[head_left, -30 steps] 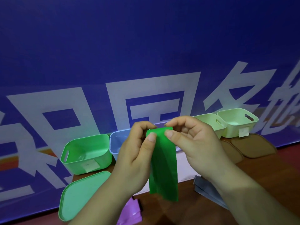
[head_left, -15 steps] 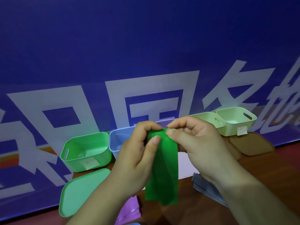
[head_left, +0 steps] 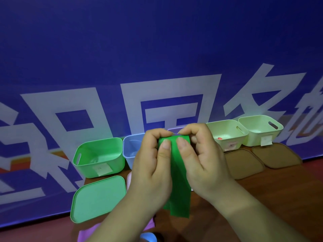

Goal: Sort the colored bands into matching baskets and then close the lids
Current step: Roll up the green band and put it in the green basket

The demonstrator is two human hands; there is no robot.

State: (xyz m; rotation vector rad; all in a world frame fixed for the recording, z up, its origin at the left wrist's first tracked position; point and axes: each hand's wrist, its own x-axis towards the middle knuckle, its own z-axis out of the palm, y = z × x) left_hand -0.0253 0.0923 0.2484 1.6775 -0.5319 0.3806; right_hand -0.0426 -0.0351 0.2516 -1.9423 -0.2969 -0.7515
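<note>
Grip: left hand (head_left: 153,165) and right hand (head_left: 201,159) pinch the upper edge of the green band (head_left: 180,186), which hangs above the brown tabletop (head_left: 279,198). Green basket (head_left: 99,161) and green lid (head_left: 99,198) sit left of the hands, against a blue banner (head_left: 157,49) with white characters.

1 head-worn camera, angled forward and down.
It looks from close above the left hand (head_left: 153,165) and right hand (head_left: 201,163), which fill the lower middle, across the table (head_left: 279,198) to a row of baskets (head_left: 111,159) and the blue banner (head_left: 157,49) straight ahead.
</note>
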